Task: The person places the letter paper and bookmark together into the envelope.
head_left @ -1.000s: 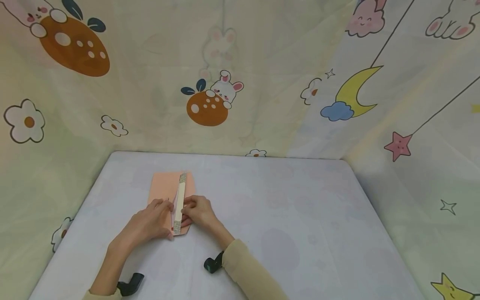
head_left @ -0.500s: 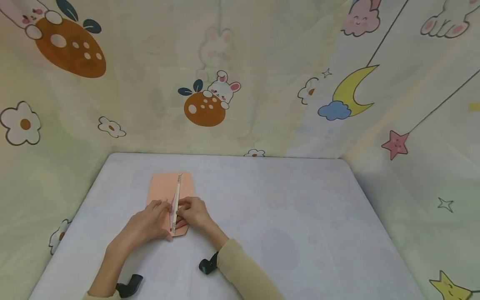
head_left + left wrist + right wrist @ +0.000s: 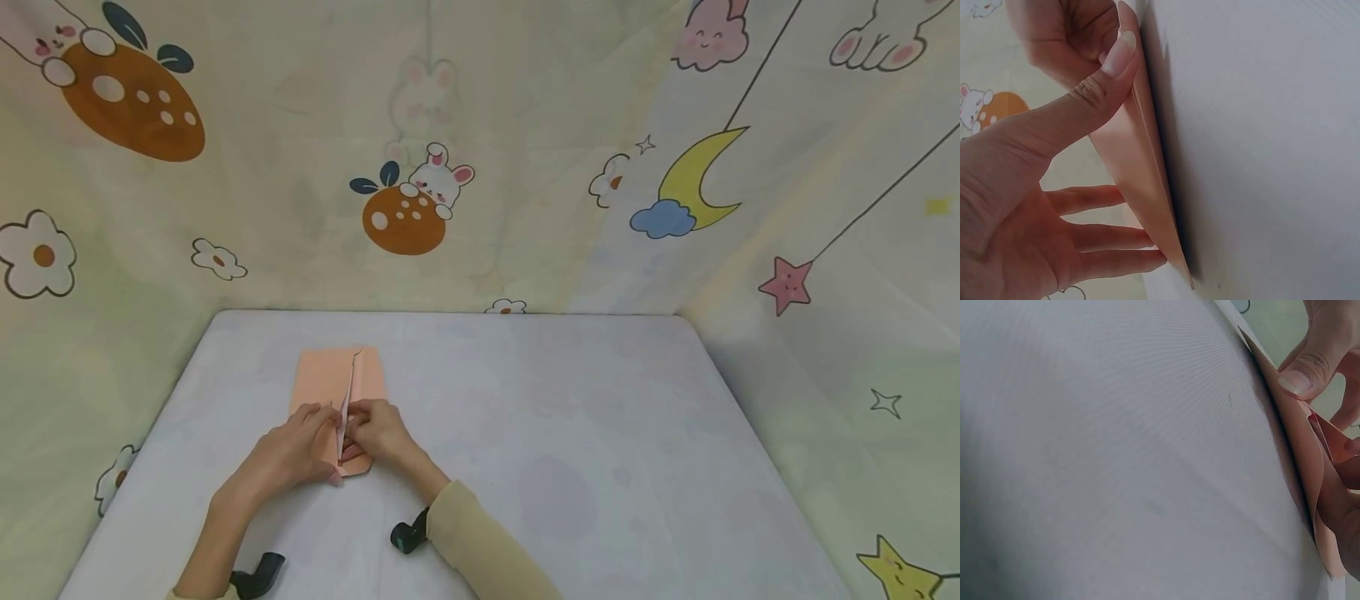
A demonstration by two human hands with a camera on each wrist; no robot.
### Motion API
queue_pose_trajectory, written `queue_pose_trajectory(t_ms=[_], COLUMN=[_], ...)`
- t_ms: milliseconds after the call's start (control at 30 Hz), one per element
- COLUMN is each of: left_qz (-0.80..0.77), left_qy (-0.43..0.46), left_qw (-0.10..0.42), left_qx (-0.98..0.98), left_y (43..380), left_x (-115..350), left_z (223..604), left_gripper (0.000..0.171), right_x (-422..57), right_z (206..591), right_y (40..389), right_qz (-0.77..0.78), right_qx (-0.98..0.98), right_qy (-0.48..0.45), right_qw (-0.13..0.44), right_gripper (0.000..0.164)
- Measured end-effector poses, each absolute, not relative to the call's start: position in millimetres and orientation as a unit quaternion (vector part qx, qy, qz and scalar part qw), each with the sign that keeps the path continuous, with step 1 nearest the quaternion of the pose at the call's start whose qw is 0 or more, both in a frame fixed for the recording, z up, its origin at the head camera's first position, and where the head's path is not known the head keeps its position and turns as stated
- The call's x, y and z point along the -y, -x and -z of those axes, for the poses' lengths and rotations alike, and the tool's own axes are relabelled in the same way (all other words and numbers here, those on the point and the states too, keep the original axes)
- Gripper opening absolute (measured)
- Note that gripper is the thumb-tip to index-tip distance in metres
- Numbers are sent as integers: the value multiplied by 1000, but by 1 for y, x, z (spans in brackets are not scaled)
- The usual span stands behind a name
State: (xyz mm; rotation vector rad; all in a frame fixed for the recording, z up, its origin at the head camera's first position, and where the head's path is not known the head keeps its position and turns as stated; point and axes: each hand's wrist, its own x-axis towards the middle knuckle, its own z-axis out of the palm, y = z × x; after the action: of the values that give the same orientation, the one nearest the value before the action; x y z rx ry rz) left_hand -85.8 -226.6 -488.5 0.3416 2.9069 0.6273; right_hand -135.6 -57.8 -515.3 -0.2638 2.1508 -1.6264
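A folded piece of peach paper [image 3: 321, 375] lies on the table's left part, a lengthwise flap [image 3: 369, 375] along its right side. Between the two layers a narrow gap shows a pale inside. My left hand [image 3: 292, 447] rests on the left layer; in the left wrist view its fingers [image 3: 1113, 237] are straight against the paper, the thumb at the near edge. With curled fingers my right hand [image 3: 381, 432] pinches the flap's edge near the middle. In the right wrist view, the right fingers [image 3: 1338, 506] bend around the raised peach layer, partly cut off by the frame.
The white table [image 3: 555, 400] extends to the right. A printed cloth [image 3: 525, 208] with rabbits, flowers and stars stands around its back and sides. Black devices sit at the left wrist [image 3: 258, 575] and right wrist [image 3: 408, 533].
My right hand has turned the flap leftward, so the cream strip with glittery ends has gone from sight. The gap between the layers has narrowed. My left hand stays on the paper.
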Motion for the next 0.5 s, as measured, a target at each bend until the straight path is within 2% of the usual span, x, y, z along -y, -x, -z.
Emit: queue_pose_trajectory(t_ms=[267, 400, 500], left_qz=[-210, -208, -204], left_qy=[-114, -114, -110], left_qw=[76, 81, 92], left_qx=[-968, -968, -968], left_y=[85, 86, 87], left_x=[223, 221, 220], left_z=[487, 487, 487], left_gripper=[78, 76, 75], right_x=[54, 50, 48], right_z=[513, 512, 509], right_y=[133, 133, 132], right_qz=[593, 580, 536], right_qx=[-764, -776, -811], right_qy=[88, 101, 137], right_qw=[237, 227, 189], right_gripper=[43, 39, 32])
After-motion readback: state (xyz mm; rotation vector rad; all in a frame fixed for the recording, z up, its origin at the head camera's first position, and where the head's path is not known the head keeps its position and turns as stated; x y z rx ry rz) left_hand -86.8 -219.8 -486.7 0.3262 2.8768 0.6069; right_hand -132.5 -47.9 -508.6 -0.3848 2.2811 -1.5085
